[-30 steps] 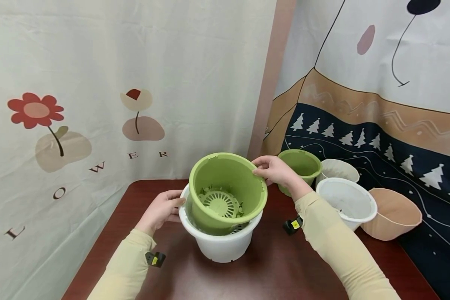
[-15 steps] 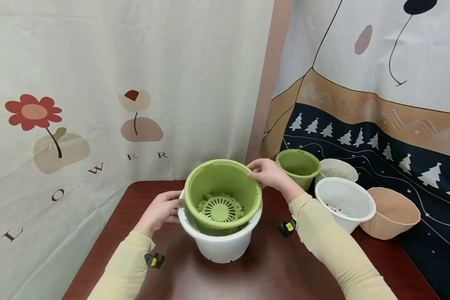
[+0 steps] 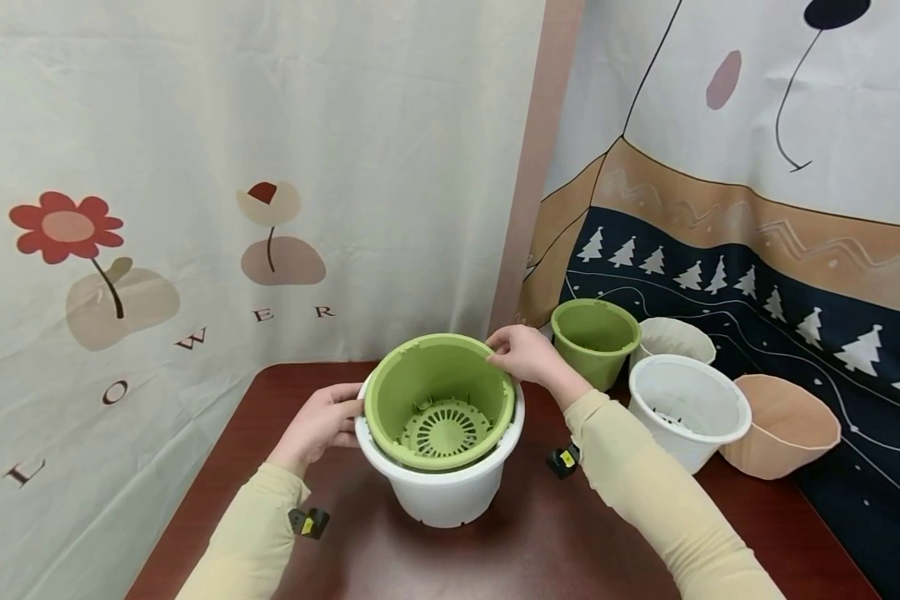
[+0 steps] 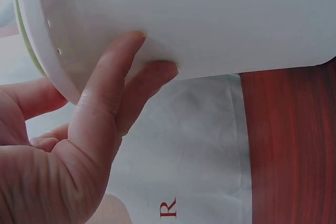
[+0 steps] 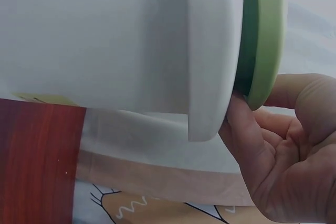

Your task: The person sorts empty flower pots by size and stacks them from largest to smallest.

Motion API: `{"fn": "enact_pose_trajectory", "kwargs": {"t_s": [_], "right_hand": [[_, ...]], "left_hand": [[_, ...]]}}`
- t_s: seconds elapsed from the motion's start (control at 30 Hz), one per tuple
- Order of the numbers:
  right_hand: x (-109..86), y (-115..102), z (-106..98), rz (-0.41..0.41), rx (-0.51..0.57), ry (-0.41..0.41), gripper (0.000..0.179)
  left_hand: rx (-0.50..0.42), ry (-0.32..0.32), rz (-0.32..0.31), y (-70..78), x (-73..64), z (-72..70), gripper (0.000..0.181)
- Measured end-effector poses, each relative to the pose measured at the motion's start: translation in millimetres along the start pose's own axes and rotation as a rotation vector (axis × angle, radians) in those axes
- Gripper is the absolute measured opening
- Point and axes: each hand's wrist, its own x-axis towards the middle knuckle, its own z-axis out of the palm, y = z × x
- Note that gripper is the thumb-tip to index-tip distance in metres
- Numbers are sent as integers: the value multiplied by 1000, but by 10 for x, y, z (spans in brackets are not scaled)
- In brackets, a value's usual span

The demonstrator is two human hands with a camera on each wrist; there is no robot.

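Observation:
A green plastic flower pot (image 3: 440,367) with a slotted base sits nested most of the way inside a white flower pot (image 3: 450,498) on the table. My right hand (image 3: 528,357) pinches the green pot's rim (image 5: 268,40) at the far right. At the left, my left hand (image 3: 317,427) grips the white pot's rim, thumb on top. Two of its fingers (image 4: 100,98) press the outer wall below the rim, as the left wrist view shows. In the right wrist view the green rim stands slightly proud of the white one. The green pot's lower outside is hidden.
To the right stand another green pot (image 3: 596,333), a whitish fabric-like pot (image 3: 675,340), a white pot (image 3: 690,400) and a peach pot (image 3: 783,429). They are close together by the printed curtain (image 3: 720,287). The dark red table (image 3: 420,567) ends at the pale curtain behind.
The green pot has gone down into the white pot and levelled out from its tilt. My right hand has moved down and a little left with it. The left hand has stayed put.

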Motion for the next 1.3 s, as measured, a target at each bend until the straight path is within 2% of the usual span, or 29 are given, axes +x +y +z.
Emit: {"fn": "enact_pose_trajectory", "kwargs": {"t_s": [0.23,0.5,0.77,1.3], "right_hand": [[-8,-32,19,-5,-58,3,25],[-12,-39,31,-14,-103,30,25],[-26,-29,51,-67,-178,80,21],[-72,-57,53,-101,-249,125,21]], "left_hand": [[3,-15,2,-1,-5,0,49],[-2,2,1,-14,-2,8,46],[0,-6,12,9,-17,6,47],[-5,3,9,5,-25,15,46]]}}
